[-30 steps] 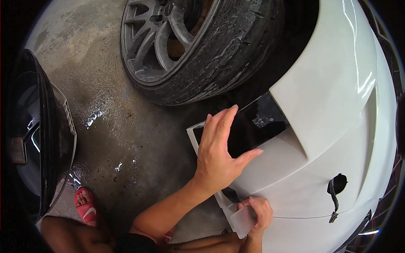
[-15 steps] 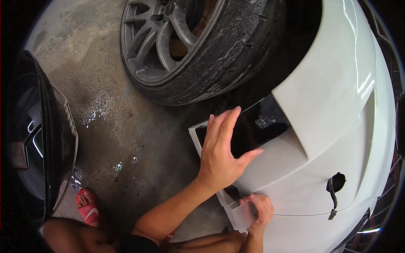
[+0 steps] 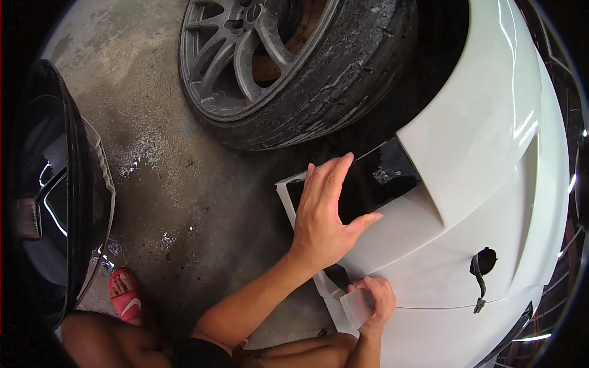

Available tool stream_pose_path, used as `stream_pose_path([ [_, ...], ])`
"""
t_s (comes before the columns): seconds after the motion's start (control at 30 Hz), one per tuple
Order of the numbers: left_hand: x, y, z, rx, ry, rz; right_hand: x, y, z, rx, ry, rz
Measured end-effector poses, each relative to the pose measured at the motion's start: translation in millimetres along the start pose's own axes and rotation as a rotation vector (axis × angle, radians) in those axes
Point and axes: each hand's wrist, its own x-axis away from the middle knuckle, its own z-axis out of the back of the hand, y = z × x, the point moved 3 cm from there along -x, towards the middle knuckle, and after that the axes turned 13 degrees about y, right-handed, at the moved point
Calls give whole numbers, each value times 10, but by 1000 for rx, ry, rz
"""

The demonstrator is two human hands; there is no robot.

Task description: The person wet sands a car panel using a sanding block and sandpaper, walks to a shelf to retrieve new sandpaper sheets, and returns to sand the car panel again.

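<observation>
My left hand [image 3: 324, 230] is open, thumb and fingers spread, over the dark rectangular opening [image 3: 359, 195] in a white car bumper [image 3: 454, 257]. Its thumb is at the painted edge, and I cannot tell how firmly it touches. Lower down, the fingers of my right hand [image 3: 381, 300] are closed on a flat, translucent plastic piece [image 3: 357, 308]. That piece lies against the white panel below a smaller dark gap [image 3: 338, 277]. Part of its far edge is hidden by the fingers.
A treaded tyre [image 3: 307, 104] on a grey spoked wheel stands beyond the bumper. At the left is a black bucket [image 3: 70, 202] with liquid in it. A dark cable [image 3: 480, 285] hangs from a round hole. The concrete floor [image 3: 202, 245] has wet patches.
The whole view has shifted slightly. My right hand and the plastic piece have moved very little, and my left hand keeps the same spread pose.
</observation>
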Motion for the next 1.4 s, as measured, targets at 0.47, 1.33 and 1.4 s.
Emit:
stream_pose_path([
  [0.47,6,0,2,10,8,10,-15,-27,-4,40,-16,14],
  [1.33,14,-10,10,24,12,10,21,-24,26,20,-27,-26],
  [1.4,12,-12,13,24,10,8,18,-28,18,25,-30,-23],
])
